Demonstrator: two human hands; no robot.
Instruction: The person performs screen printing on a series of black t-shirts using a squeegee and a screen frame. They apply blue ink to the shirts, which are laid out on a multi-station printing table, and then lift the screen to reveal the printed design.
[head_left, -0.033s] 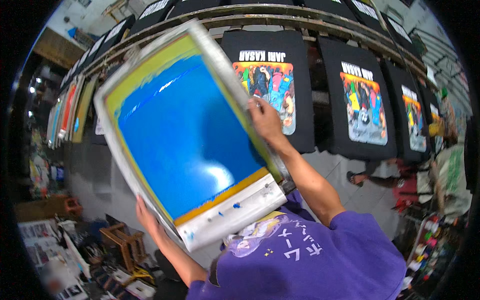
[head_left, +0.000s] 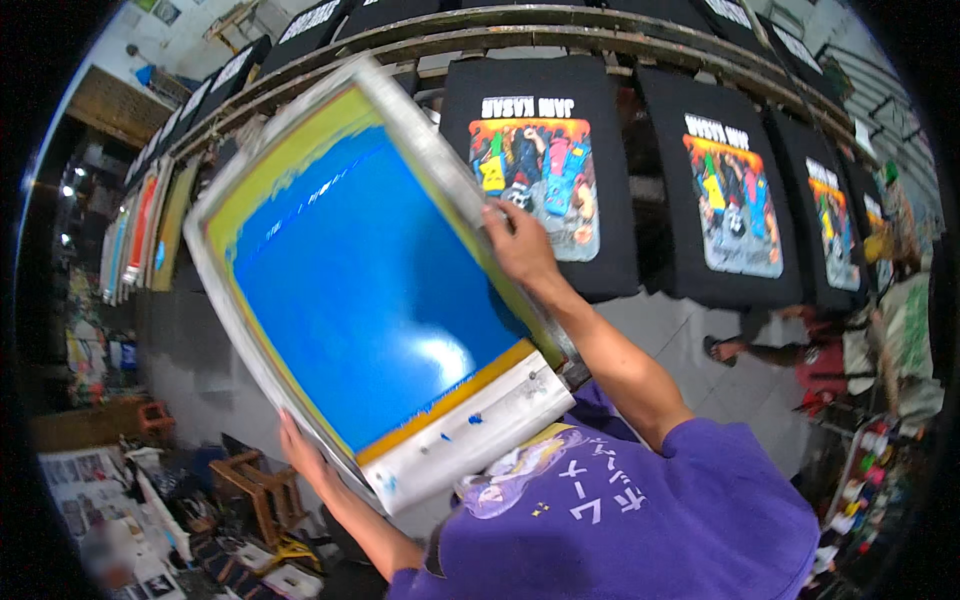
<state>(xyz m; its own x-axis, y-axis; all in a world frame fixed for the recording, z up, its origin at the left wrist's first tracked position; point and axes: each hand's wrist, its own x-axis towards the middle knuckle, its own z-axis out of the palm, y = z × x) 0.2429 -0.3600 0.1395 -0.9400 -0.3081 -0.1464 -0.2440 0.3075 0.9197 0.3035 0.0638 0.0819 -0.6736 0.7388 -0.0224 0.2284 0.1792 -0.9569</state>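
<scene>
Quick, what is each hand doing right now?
Left hand: closed on the lower edge of the printing screen frame.
Right hand: gripping the frame's right edge.

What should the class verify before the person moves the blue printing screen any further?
1. Left hand has hold of the screen frame at its lower edge: ok.
2. Right hand grips the frame's opposite side: ok.
3. White end strip free of stray ink: not ok, blue flecks show.
4. Blue mesh unbroken: cannot tell, glare covers part.
5. Frame clear of the printed black shirts behind: cannot tell, they overlap in this view.
</scene>
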